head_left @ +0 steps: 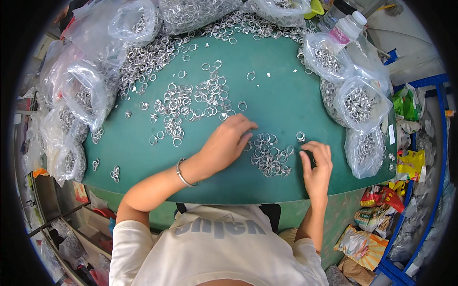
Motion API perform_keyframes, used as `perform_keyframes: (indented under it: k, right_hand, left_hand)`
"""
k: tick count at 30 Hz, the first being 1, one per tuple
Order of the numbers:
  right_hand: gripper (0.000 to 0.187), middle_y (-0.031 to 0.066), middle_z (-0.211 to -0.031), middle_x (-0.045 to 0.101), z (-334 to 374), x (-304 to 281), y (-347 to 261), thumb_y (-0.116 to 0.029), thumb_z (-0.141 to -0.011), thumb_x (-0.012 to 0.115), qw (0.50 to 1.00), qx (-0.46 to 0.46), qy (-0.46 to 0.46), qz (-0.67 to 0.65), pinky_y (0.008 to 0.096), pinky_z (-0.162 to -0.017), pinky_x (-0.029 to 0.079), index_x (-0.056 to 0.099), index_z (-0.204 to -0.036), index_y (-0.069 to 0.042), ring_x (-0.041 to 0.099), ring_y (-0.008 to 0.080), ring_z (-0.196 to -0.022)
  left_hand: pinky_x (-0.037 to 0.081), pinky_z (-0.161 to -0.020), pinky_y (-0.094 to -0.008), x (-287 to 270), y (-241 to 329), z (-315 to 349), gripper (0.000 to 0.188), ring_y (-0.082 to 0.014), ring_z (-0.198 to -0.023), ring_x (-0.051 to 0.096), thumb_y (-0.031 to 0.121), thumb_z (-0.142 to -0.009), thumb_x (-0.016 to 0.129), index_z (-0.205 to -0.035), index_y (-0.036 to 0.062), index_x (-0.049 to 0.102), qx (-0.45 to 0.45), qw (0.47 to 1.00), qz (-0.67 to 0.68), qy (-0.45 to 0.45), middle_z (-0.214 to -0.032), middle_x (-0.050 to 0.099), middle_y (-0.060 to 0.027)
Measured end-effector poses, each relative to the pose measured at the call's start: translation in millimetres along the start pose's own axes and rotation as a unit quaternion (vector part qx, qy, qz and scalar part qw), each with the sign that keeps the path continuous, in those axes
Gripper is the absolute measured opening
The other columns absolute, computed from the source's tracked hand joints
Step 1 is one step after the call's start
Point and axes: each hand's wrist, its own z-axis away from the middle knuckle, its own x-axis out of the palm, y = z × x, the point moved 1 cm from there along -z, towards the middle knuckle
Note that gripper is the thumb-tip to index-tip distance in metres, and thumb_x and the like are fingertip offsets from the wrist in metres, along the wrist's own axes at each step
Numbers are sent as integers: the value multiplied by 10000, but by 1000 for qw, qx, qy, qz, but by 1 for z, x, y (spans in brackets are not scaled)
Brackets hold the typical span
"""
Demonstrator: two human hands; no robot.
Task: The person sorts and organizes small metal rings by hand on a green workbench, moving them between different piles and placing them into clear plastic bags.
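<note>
On the green tabletop (210,183), a small pile of silver-coloured finger rings (271,157) lies between my two hands. My left hand (228,140), a bangle on its wrist, is at the pile's left side with fingers bent and thumb apart from them. One ring (247,146) lies by its thumb tip; I cannot tell whether they touch. To the pile's right is my right hand (318,164), thumb and forefinger spread with nothing between them. A single ring (300,137) rests just beyond its fingertips. Farther left, a looser group of rings (179,101) spreads across the table.
Clear plastic bags of rings line the left (86,97) and right (359,105) table edges. A heap of loose rings (148,59) curves along the far left. White bottle (350,27) stands at the far right corner. Blue shelving (405,209) with coloured packets is beside the table.
</note>
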Motion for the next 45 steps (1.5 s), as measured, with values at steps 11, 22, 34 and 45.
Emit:
perform_keyframes:
  k: [11,22,34,45]
  right_hand:
    - [161,157,-934,605,18,-10,15,47,-804,591,998,51,22,9,377,-795,443,637,-956,19,542,314,-852]
    - [201,178,-998,562,33,-6,26,46,-794,619,992,118,42,1,385,-790,463,617,-993,21,565,347,-903]
    - [238,145,-943,588,26,-5,7,53,-750,681,978,144,-41,-146,361,-682,468,627,-979,15,573,301,-787]
    - [231,126,-861,565,26,0,12,18,-689,727,998,41,-12,-47,375,-716,454,607,-885,5,547,311,-832]
  left_hand:
    - [458,-807,-391,27,8,14,383,-331,-927,521,-94,-772,536,-1149,-28,558,62,996,-16,-66,-1027,519,-161]
    - [460,-820,-388,39,6,-3,329,-336,-937,528,-102,-798,530,-1111,-14,579,81,995,-45,-44,-1013,526,-152]
    - [454,-797,-396,59,15,-42,158,-297,-903,534,44,-816,623,-969,12,648,188,961,-78,-187,-968,540,-121]
    - [476,-740,-360,60,19,-53,122,-272,-812,553,71,-846,612,-939,-8,619,161,959,-68,-222,-939,547,-123]
